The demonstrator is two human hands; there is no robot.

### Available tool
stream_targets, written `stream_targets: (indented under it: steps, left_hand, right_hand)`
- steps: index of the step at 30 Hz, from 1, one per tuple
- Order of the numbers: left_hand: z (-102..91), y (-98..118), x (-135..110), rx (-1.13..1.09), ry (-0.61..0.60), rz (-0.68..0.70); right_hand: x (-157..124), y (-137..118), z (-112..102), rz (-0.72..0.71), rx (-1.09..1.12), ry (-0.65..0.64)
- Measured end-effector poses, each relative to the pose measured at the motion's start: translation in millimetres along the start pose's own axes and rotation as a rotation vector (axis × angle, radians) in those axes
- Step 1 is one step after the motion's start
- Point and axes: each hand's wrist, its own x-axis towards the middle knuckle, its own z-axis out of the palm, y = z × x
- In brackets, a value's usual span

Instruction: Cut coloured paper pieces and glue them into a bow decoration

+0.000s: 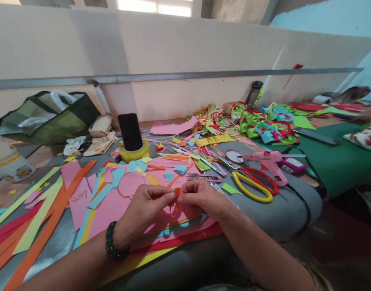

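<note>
Between my two hands is a small orange paper piece with thin cut strips hanging down. My left hand, with a dark green bead bracelet at the wrist, pinches its left side between thumb and fingertips. My right hand pinches the right side; its other fingers are curled. Below lie pink paper sheets with blue and yellow scraps on them. A thin ring rests on the pink paper left of my hands. Close to my right hand are small pink-handled snips.
Scissors with yellow and red handles and a pink glue gun lie to the right. A phone leans upright in a yellow tape roll. Orange strips spread left. Heaped paper scraps sit along the back.
</note>
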Motion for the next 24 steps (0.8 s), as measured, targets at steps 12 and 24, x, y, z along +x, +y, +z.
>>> stream_targets:
  steps: [12, 24]
  left_hand:
    - [1.2, 5.2, -1.3, 0.092, -0.011, 0.007]
    - [1.0, 4.5, -2.4, 0.207, -0.025, 0.028]
  right_hand:
    - [0.2, 0.3, 0.6, 0.041, -0.043, 0.02]
    - [1.4, 1.9, 0.1, 0.017, -0.094, -0.003]
